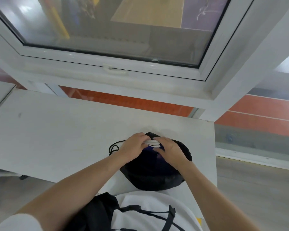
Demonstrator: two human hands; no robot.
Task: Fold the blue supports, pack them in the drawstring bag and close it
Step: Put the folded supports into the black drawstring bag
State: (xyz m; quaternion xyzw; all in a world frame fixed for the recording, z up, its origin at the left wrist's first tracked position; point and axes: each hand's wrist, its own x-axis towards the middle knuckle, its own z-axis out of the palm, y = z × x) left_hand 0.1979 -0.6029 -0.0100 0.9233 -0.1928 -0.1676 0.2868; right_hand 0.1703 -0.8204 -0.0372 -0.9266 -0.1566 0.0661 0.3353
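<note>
Holding a white cord bundle (151, 143) between your two hands, you have your left hand (132, 148) and right hand (169, 150) over the mouth of the black bag (150, 177). Your fingers curl around the cord from both sides. Under your fingertips, something dark blue (151, 154) shows inside the bag. A thin black string (113, 146) loops out beside your left fingers, on the white table (57, 130).

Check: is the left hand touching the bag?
Touching. The head view shows the left hand resting on the black bag, its fingers over the white item at the mouth.
</note>
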